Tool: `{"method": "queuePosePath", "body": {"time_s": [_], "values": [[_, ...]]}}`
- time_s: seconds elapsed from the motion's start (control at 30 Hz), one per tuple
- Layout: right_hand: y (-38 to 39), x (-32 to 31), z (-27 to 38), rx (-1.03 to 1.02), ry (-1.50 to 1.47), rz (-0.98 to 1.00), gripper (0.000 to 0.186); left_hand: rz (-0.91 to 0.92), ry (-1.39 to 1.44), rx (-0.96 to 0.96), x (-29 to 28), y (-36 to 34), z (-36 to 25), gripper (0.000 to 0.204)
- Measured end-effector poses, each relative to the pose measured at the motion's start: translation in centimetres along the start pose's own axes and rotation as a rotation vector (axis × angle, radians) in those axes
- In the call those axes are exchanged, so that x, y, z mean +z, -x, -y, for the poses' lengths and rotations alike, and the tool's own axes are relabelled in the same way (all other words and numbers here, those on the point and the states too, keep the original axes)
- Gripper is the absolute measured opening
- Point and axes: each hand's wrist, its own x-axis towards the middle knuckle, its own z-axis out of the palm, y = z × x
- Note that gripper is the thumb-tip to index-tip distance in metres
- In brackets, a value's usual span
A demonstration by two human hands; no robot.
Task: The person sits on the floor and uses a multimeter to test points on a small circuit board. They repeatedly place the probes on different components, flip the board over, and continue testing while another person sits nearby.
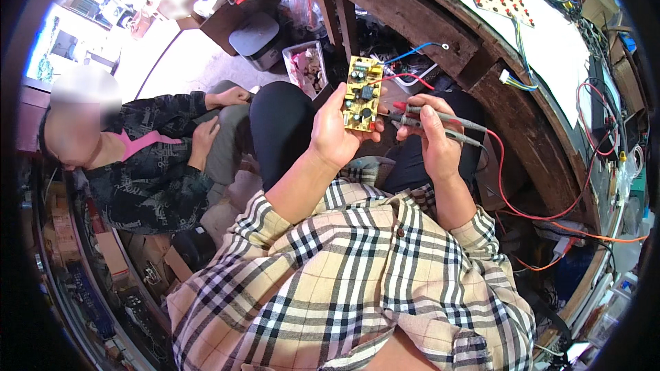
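My left hand (335,130) is closed around the lower left side of a yellow circuit board (362,93), held up above my lap with its components facing me. Blue and red wires run off the board's right edge, and the blue wire (416,51) ends in a ring lug. In my right hand (438,134) are two grey test probes (450,120), pinched together like chopsticks. Their tips point left at the board's lower right edge; whether they touch it I cannot tell. A red lead (500,178) trails from one probe toward the bench on the right.
A wooden bench (412,7) curves along the right, carrying another circuit board (496,0), cables and a black strip (599,96). A person in a dark patterned jacket (148,158) sits at my left. Beyond my knees stand a grey bin (254,38) and a white box of scraps (306,69).
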Motion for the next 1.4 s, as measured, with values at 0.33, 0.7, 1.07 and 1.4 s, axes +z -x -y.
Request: {"method": "queuePosePath", "body": {"time_s": [0.33,0.7,1.07,1.4], "values": [[-0.1,-0.2,-0.3,-0.001,-0.05,0.058,0.025,0.053,0.057,0.022,0.9,0.5,0.0,0.055],[0.3,-0.4,0.2,-0.087,-0.028,0.02,0.024,0.031,0.058,-0.007,1.1,0.6,0.3,0.054],[-0.4,-0.7,0.6,-0.053,-0.059,0.067,0.028,0.027,0.063,-0.044,1.3,0.9,0.3,0.053],[0.1,-1.1,0.0,-0.066,-0.035,0.018,0.026,0.034,0.059,-0.082,1.5,0.8,0.7,0.052]]}}
